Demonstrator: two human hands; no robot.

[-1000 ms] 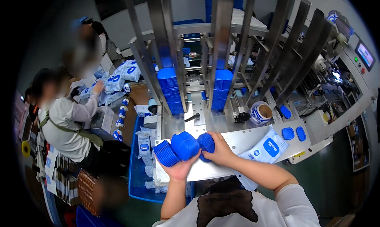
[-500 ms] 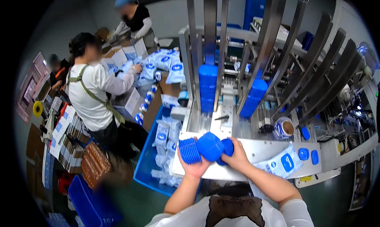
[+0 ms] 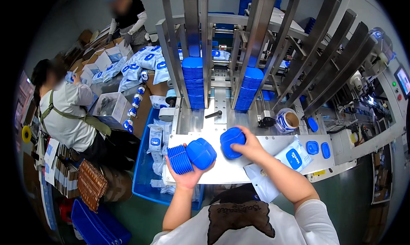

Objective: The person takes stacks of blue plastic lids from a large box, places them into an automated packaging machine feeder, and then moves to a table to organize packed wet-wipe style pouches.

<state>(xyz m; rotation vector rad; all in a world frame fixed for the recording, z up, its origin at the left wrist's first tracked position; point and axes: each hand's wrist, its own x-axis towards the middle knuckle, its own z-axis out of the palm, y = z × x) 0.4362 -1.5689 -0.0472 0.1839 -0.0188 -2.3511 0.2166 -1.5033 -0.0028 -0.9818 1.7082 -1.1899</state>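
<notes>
Above the front of a white machine plate (image 3: pixel 222 173), my left hand (image 3: pixel 188 180) cradles a stack of ribbed blue plastic lids (image 3: pixel 179 160); one part of the stack leans over with a smooth lid face up. To the right, my right hand (image 3: pixel 251 147) grips another small bunch of blue lids (image 3: pixel 232 142), apart from the left one. Beyond my hands, two tall stacks of the same lids, a left stack (image 3: pixel 194 85) and a right stack (image 3: pixel 248 90), stand between upright metal guide rails (image 3: pixel 255 35).
Right of my hands lie a white-and-blue soft pack (image 3: pixel 290 157), loose blue lids (image 3: pixel 312 147) and a tape roll (image 3: pixel 287 120). A blue crate (image 3: pixel 139 172) of packs stands left. Two co-workers, a near one (image 3: pixel 64 108) and a far one (image 3: pixel 130 20), stand by a pack-covered table.
My hands have moved apart: the right hand has drawn its lids away from the left hand's stack. The view has shifted, and the near co-worker now holds a small pack up.
</notes>
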